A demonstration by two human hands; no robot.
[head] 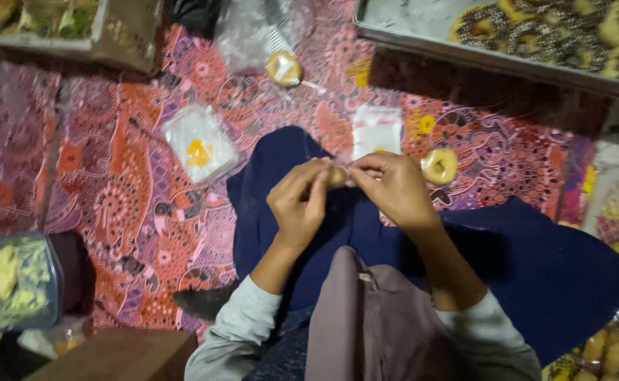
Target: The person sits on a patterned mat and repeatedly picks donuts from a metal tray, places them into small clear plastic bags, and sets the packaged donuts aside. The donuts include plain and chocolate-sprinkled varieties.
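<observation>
**Hands wrap a small pastry over patterned cloth**

A patterned cloth (133,204) covers the floor, a metal tray (408,32) of pastries at its far edge. Above the lap, the left hand (299,201) and right hand (394,187) pinch a pastry (337,176) in clear wrap between their fingertips. Sealing appears under way; closing it likely calls for a firm twist.

Wrapped pastry (337,175) between both hands, loose one (440,166) just right, plastic bags (200,144) probably left.

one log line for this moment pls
left hand: pinching cookie | right hand: pinching wrapper at cookie | nearby: loose cookie, bags on cloth
</observation>
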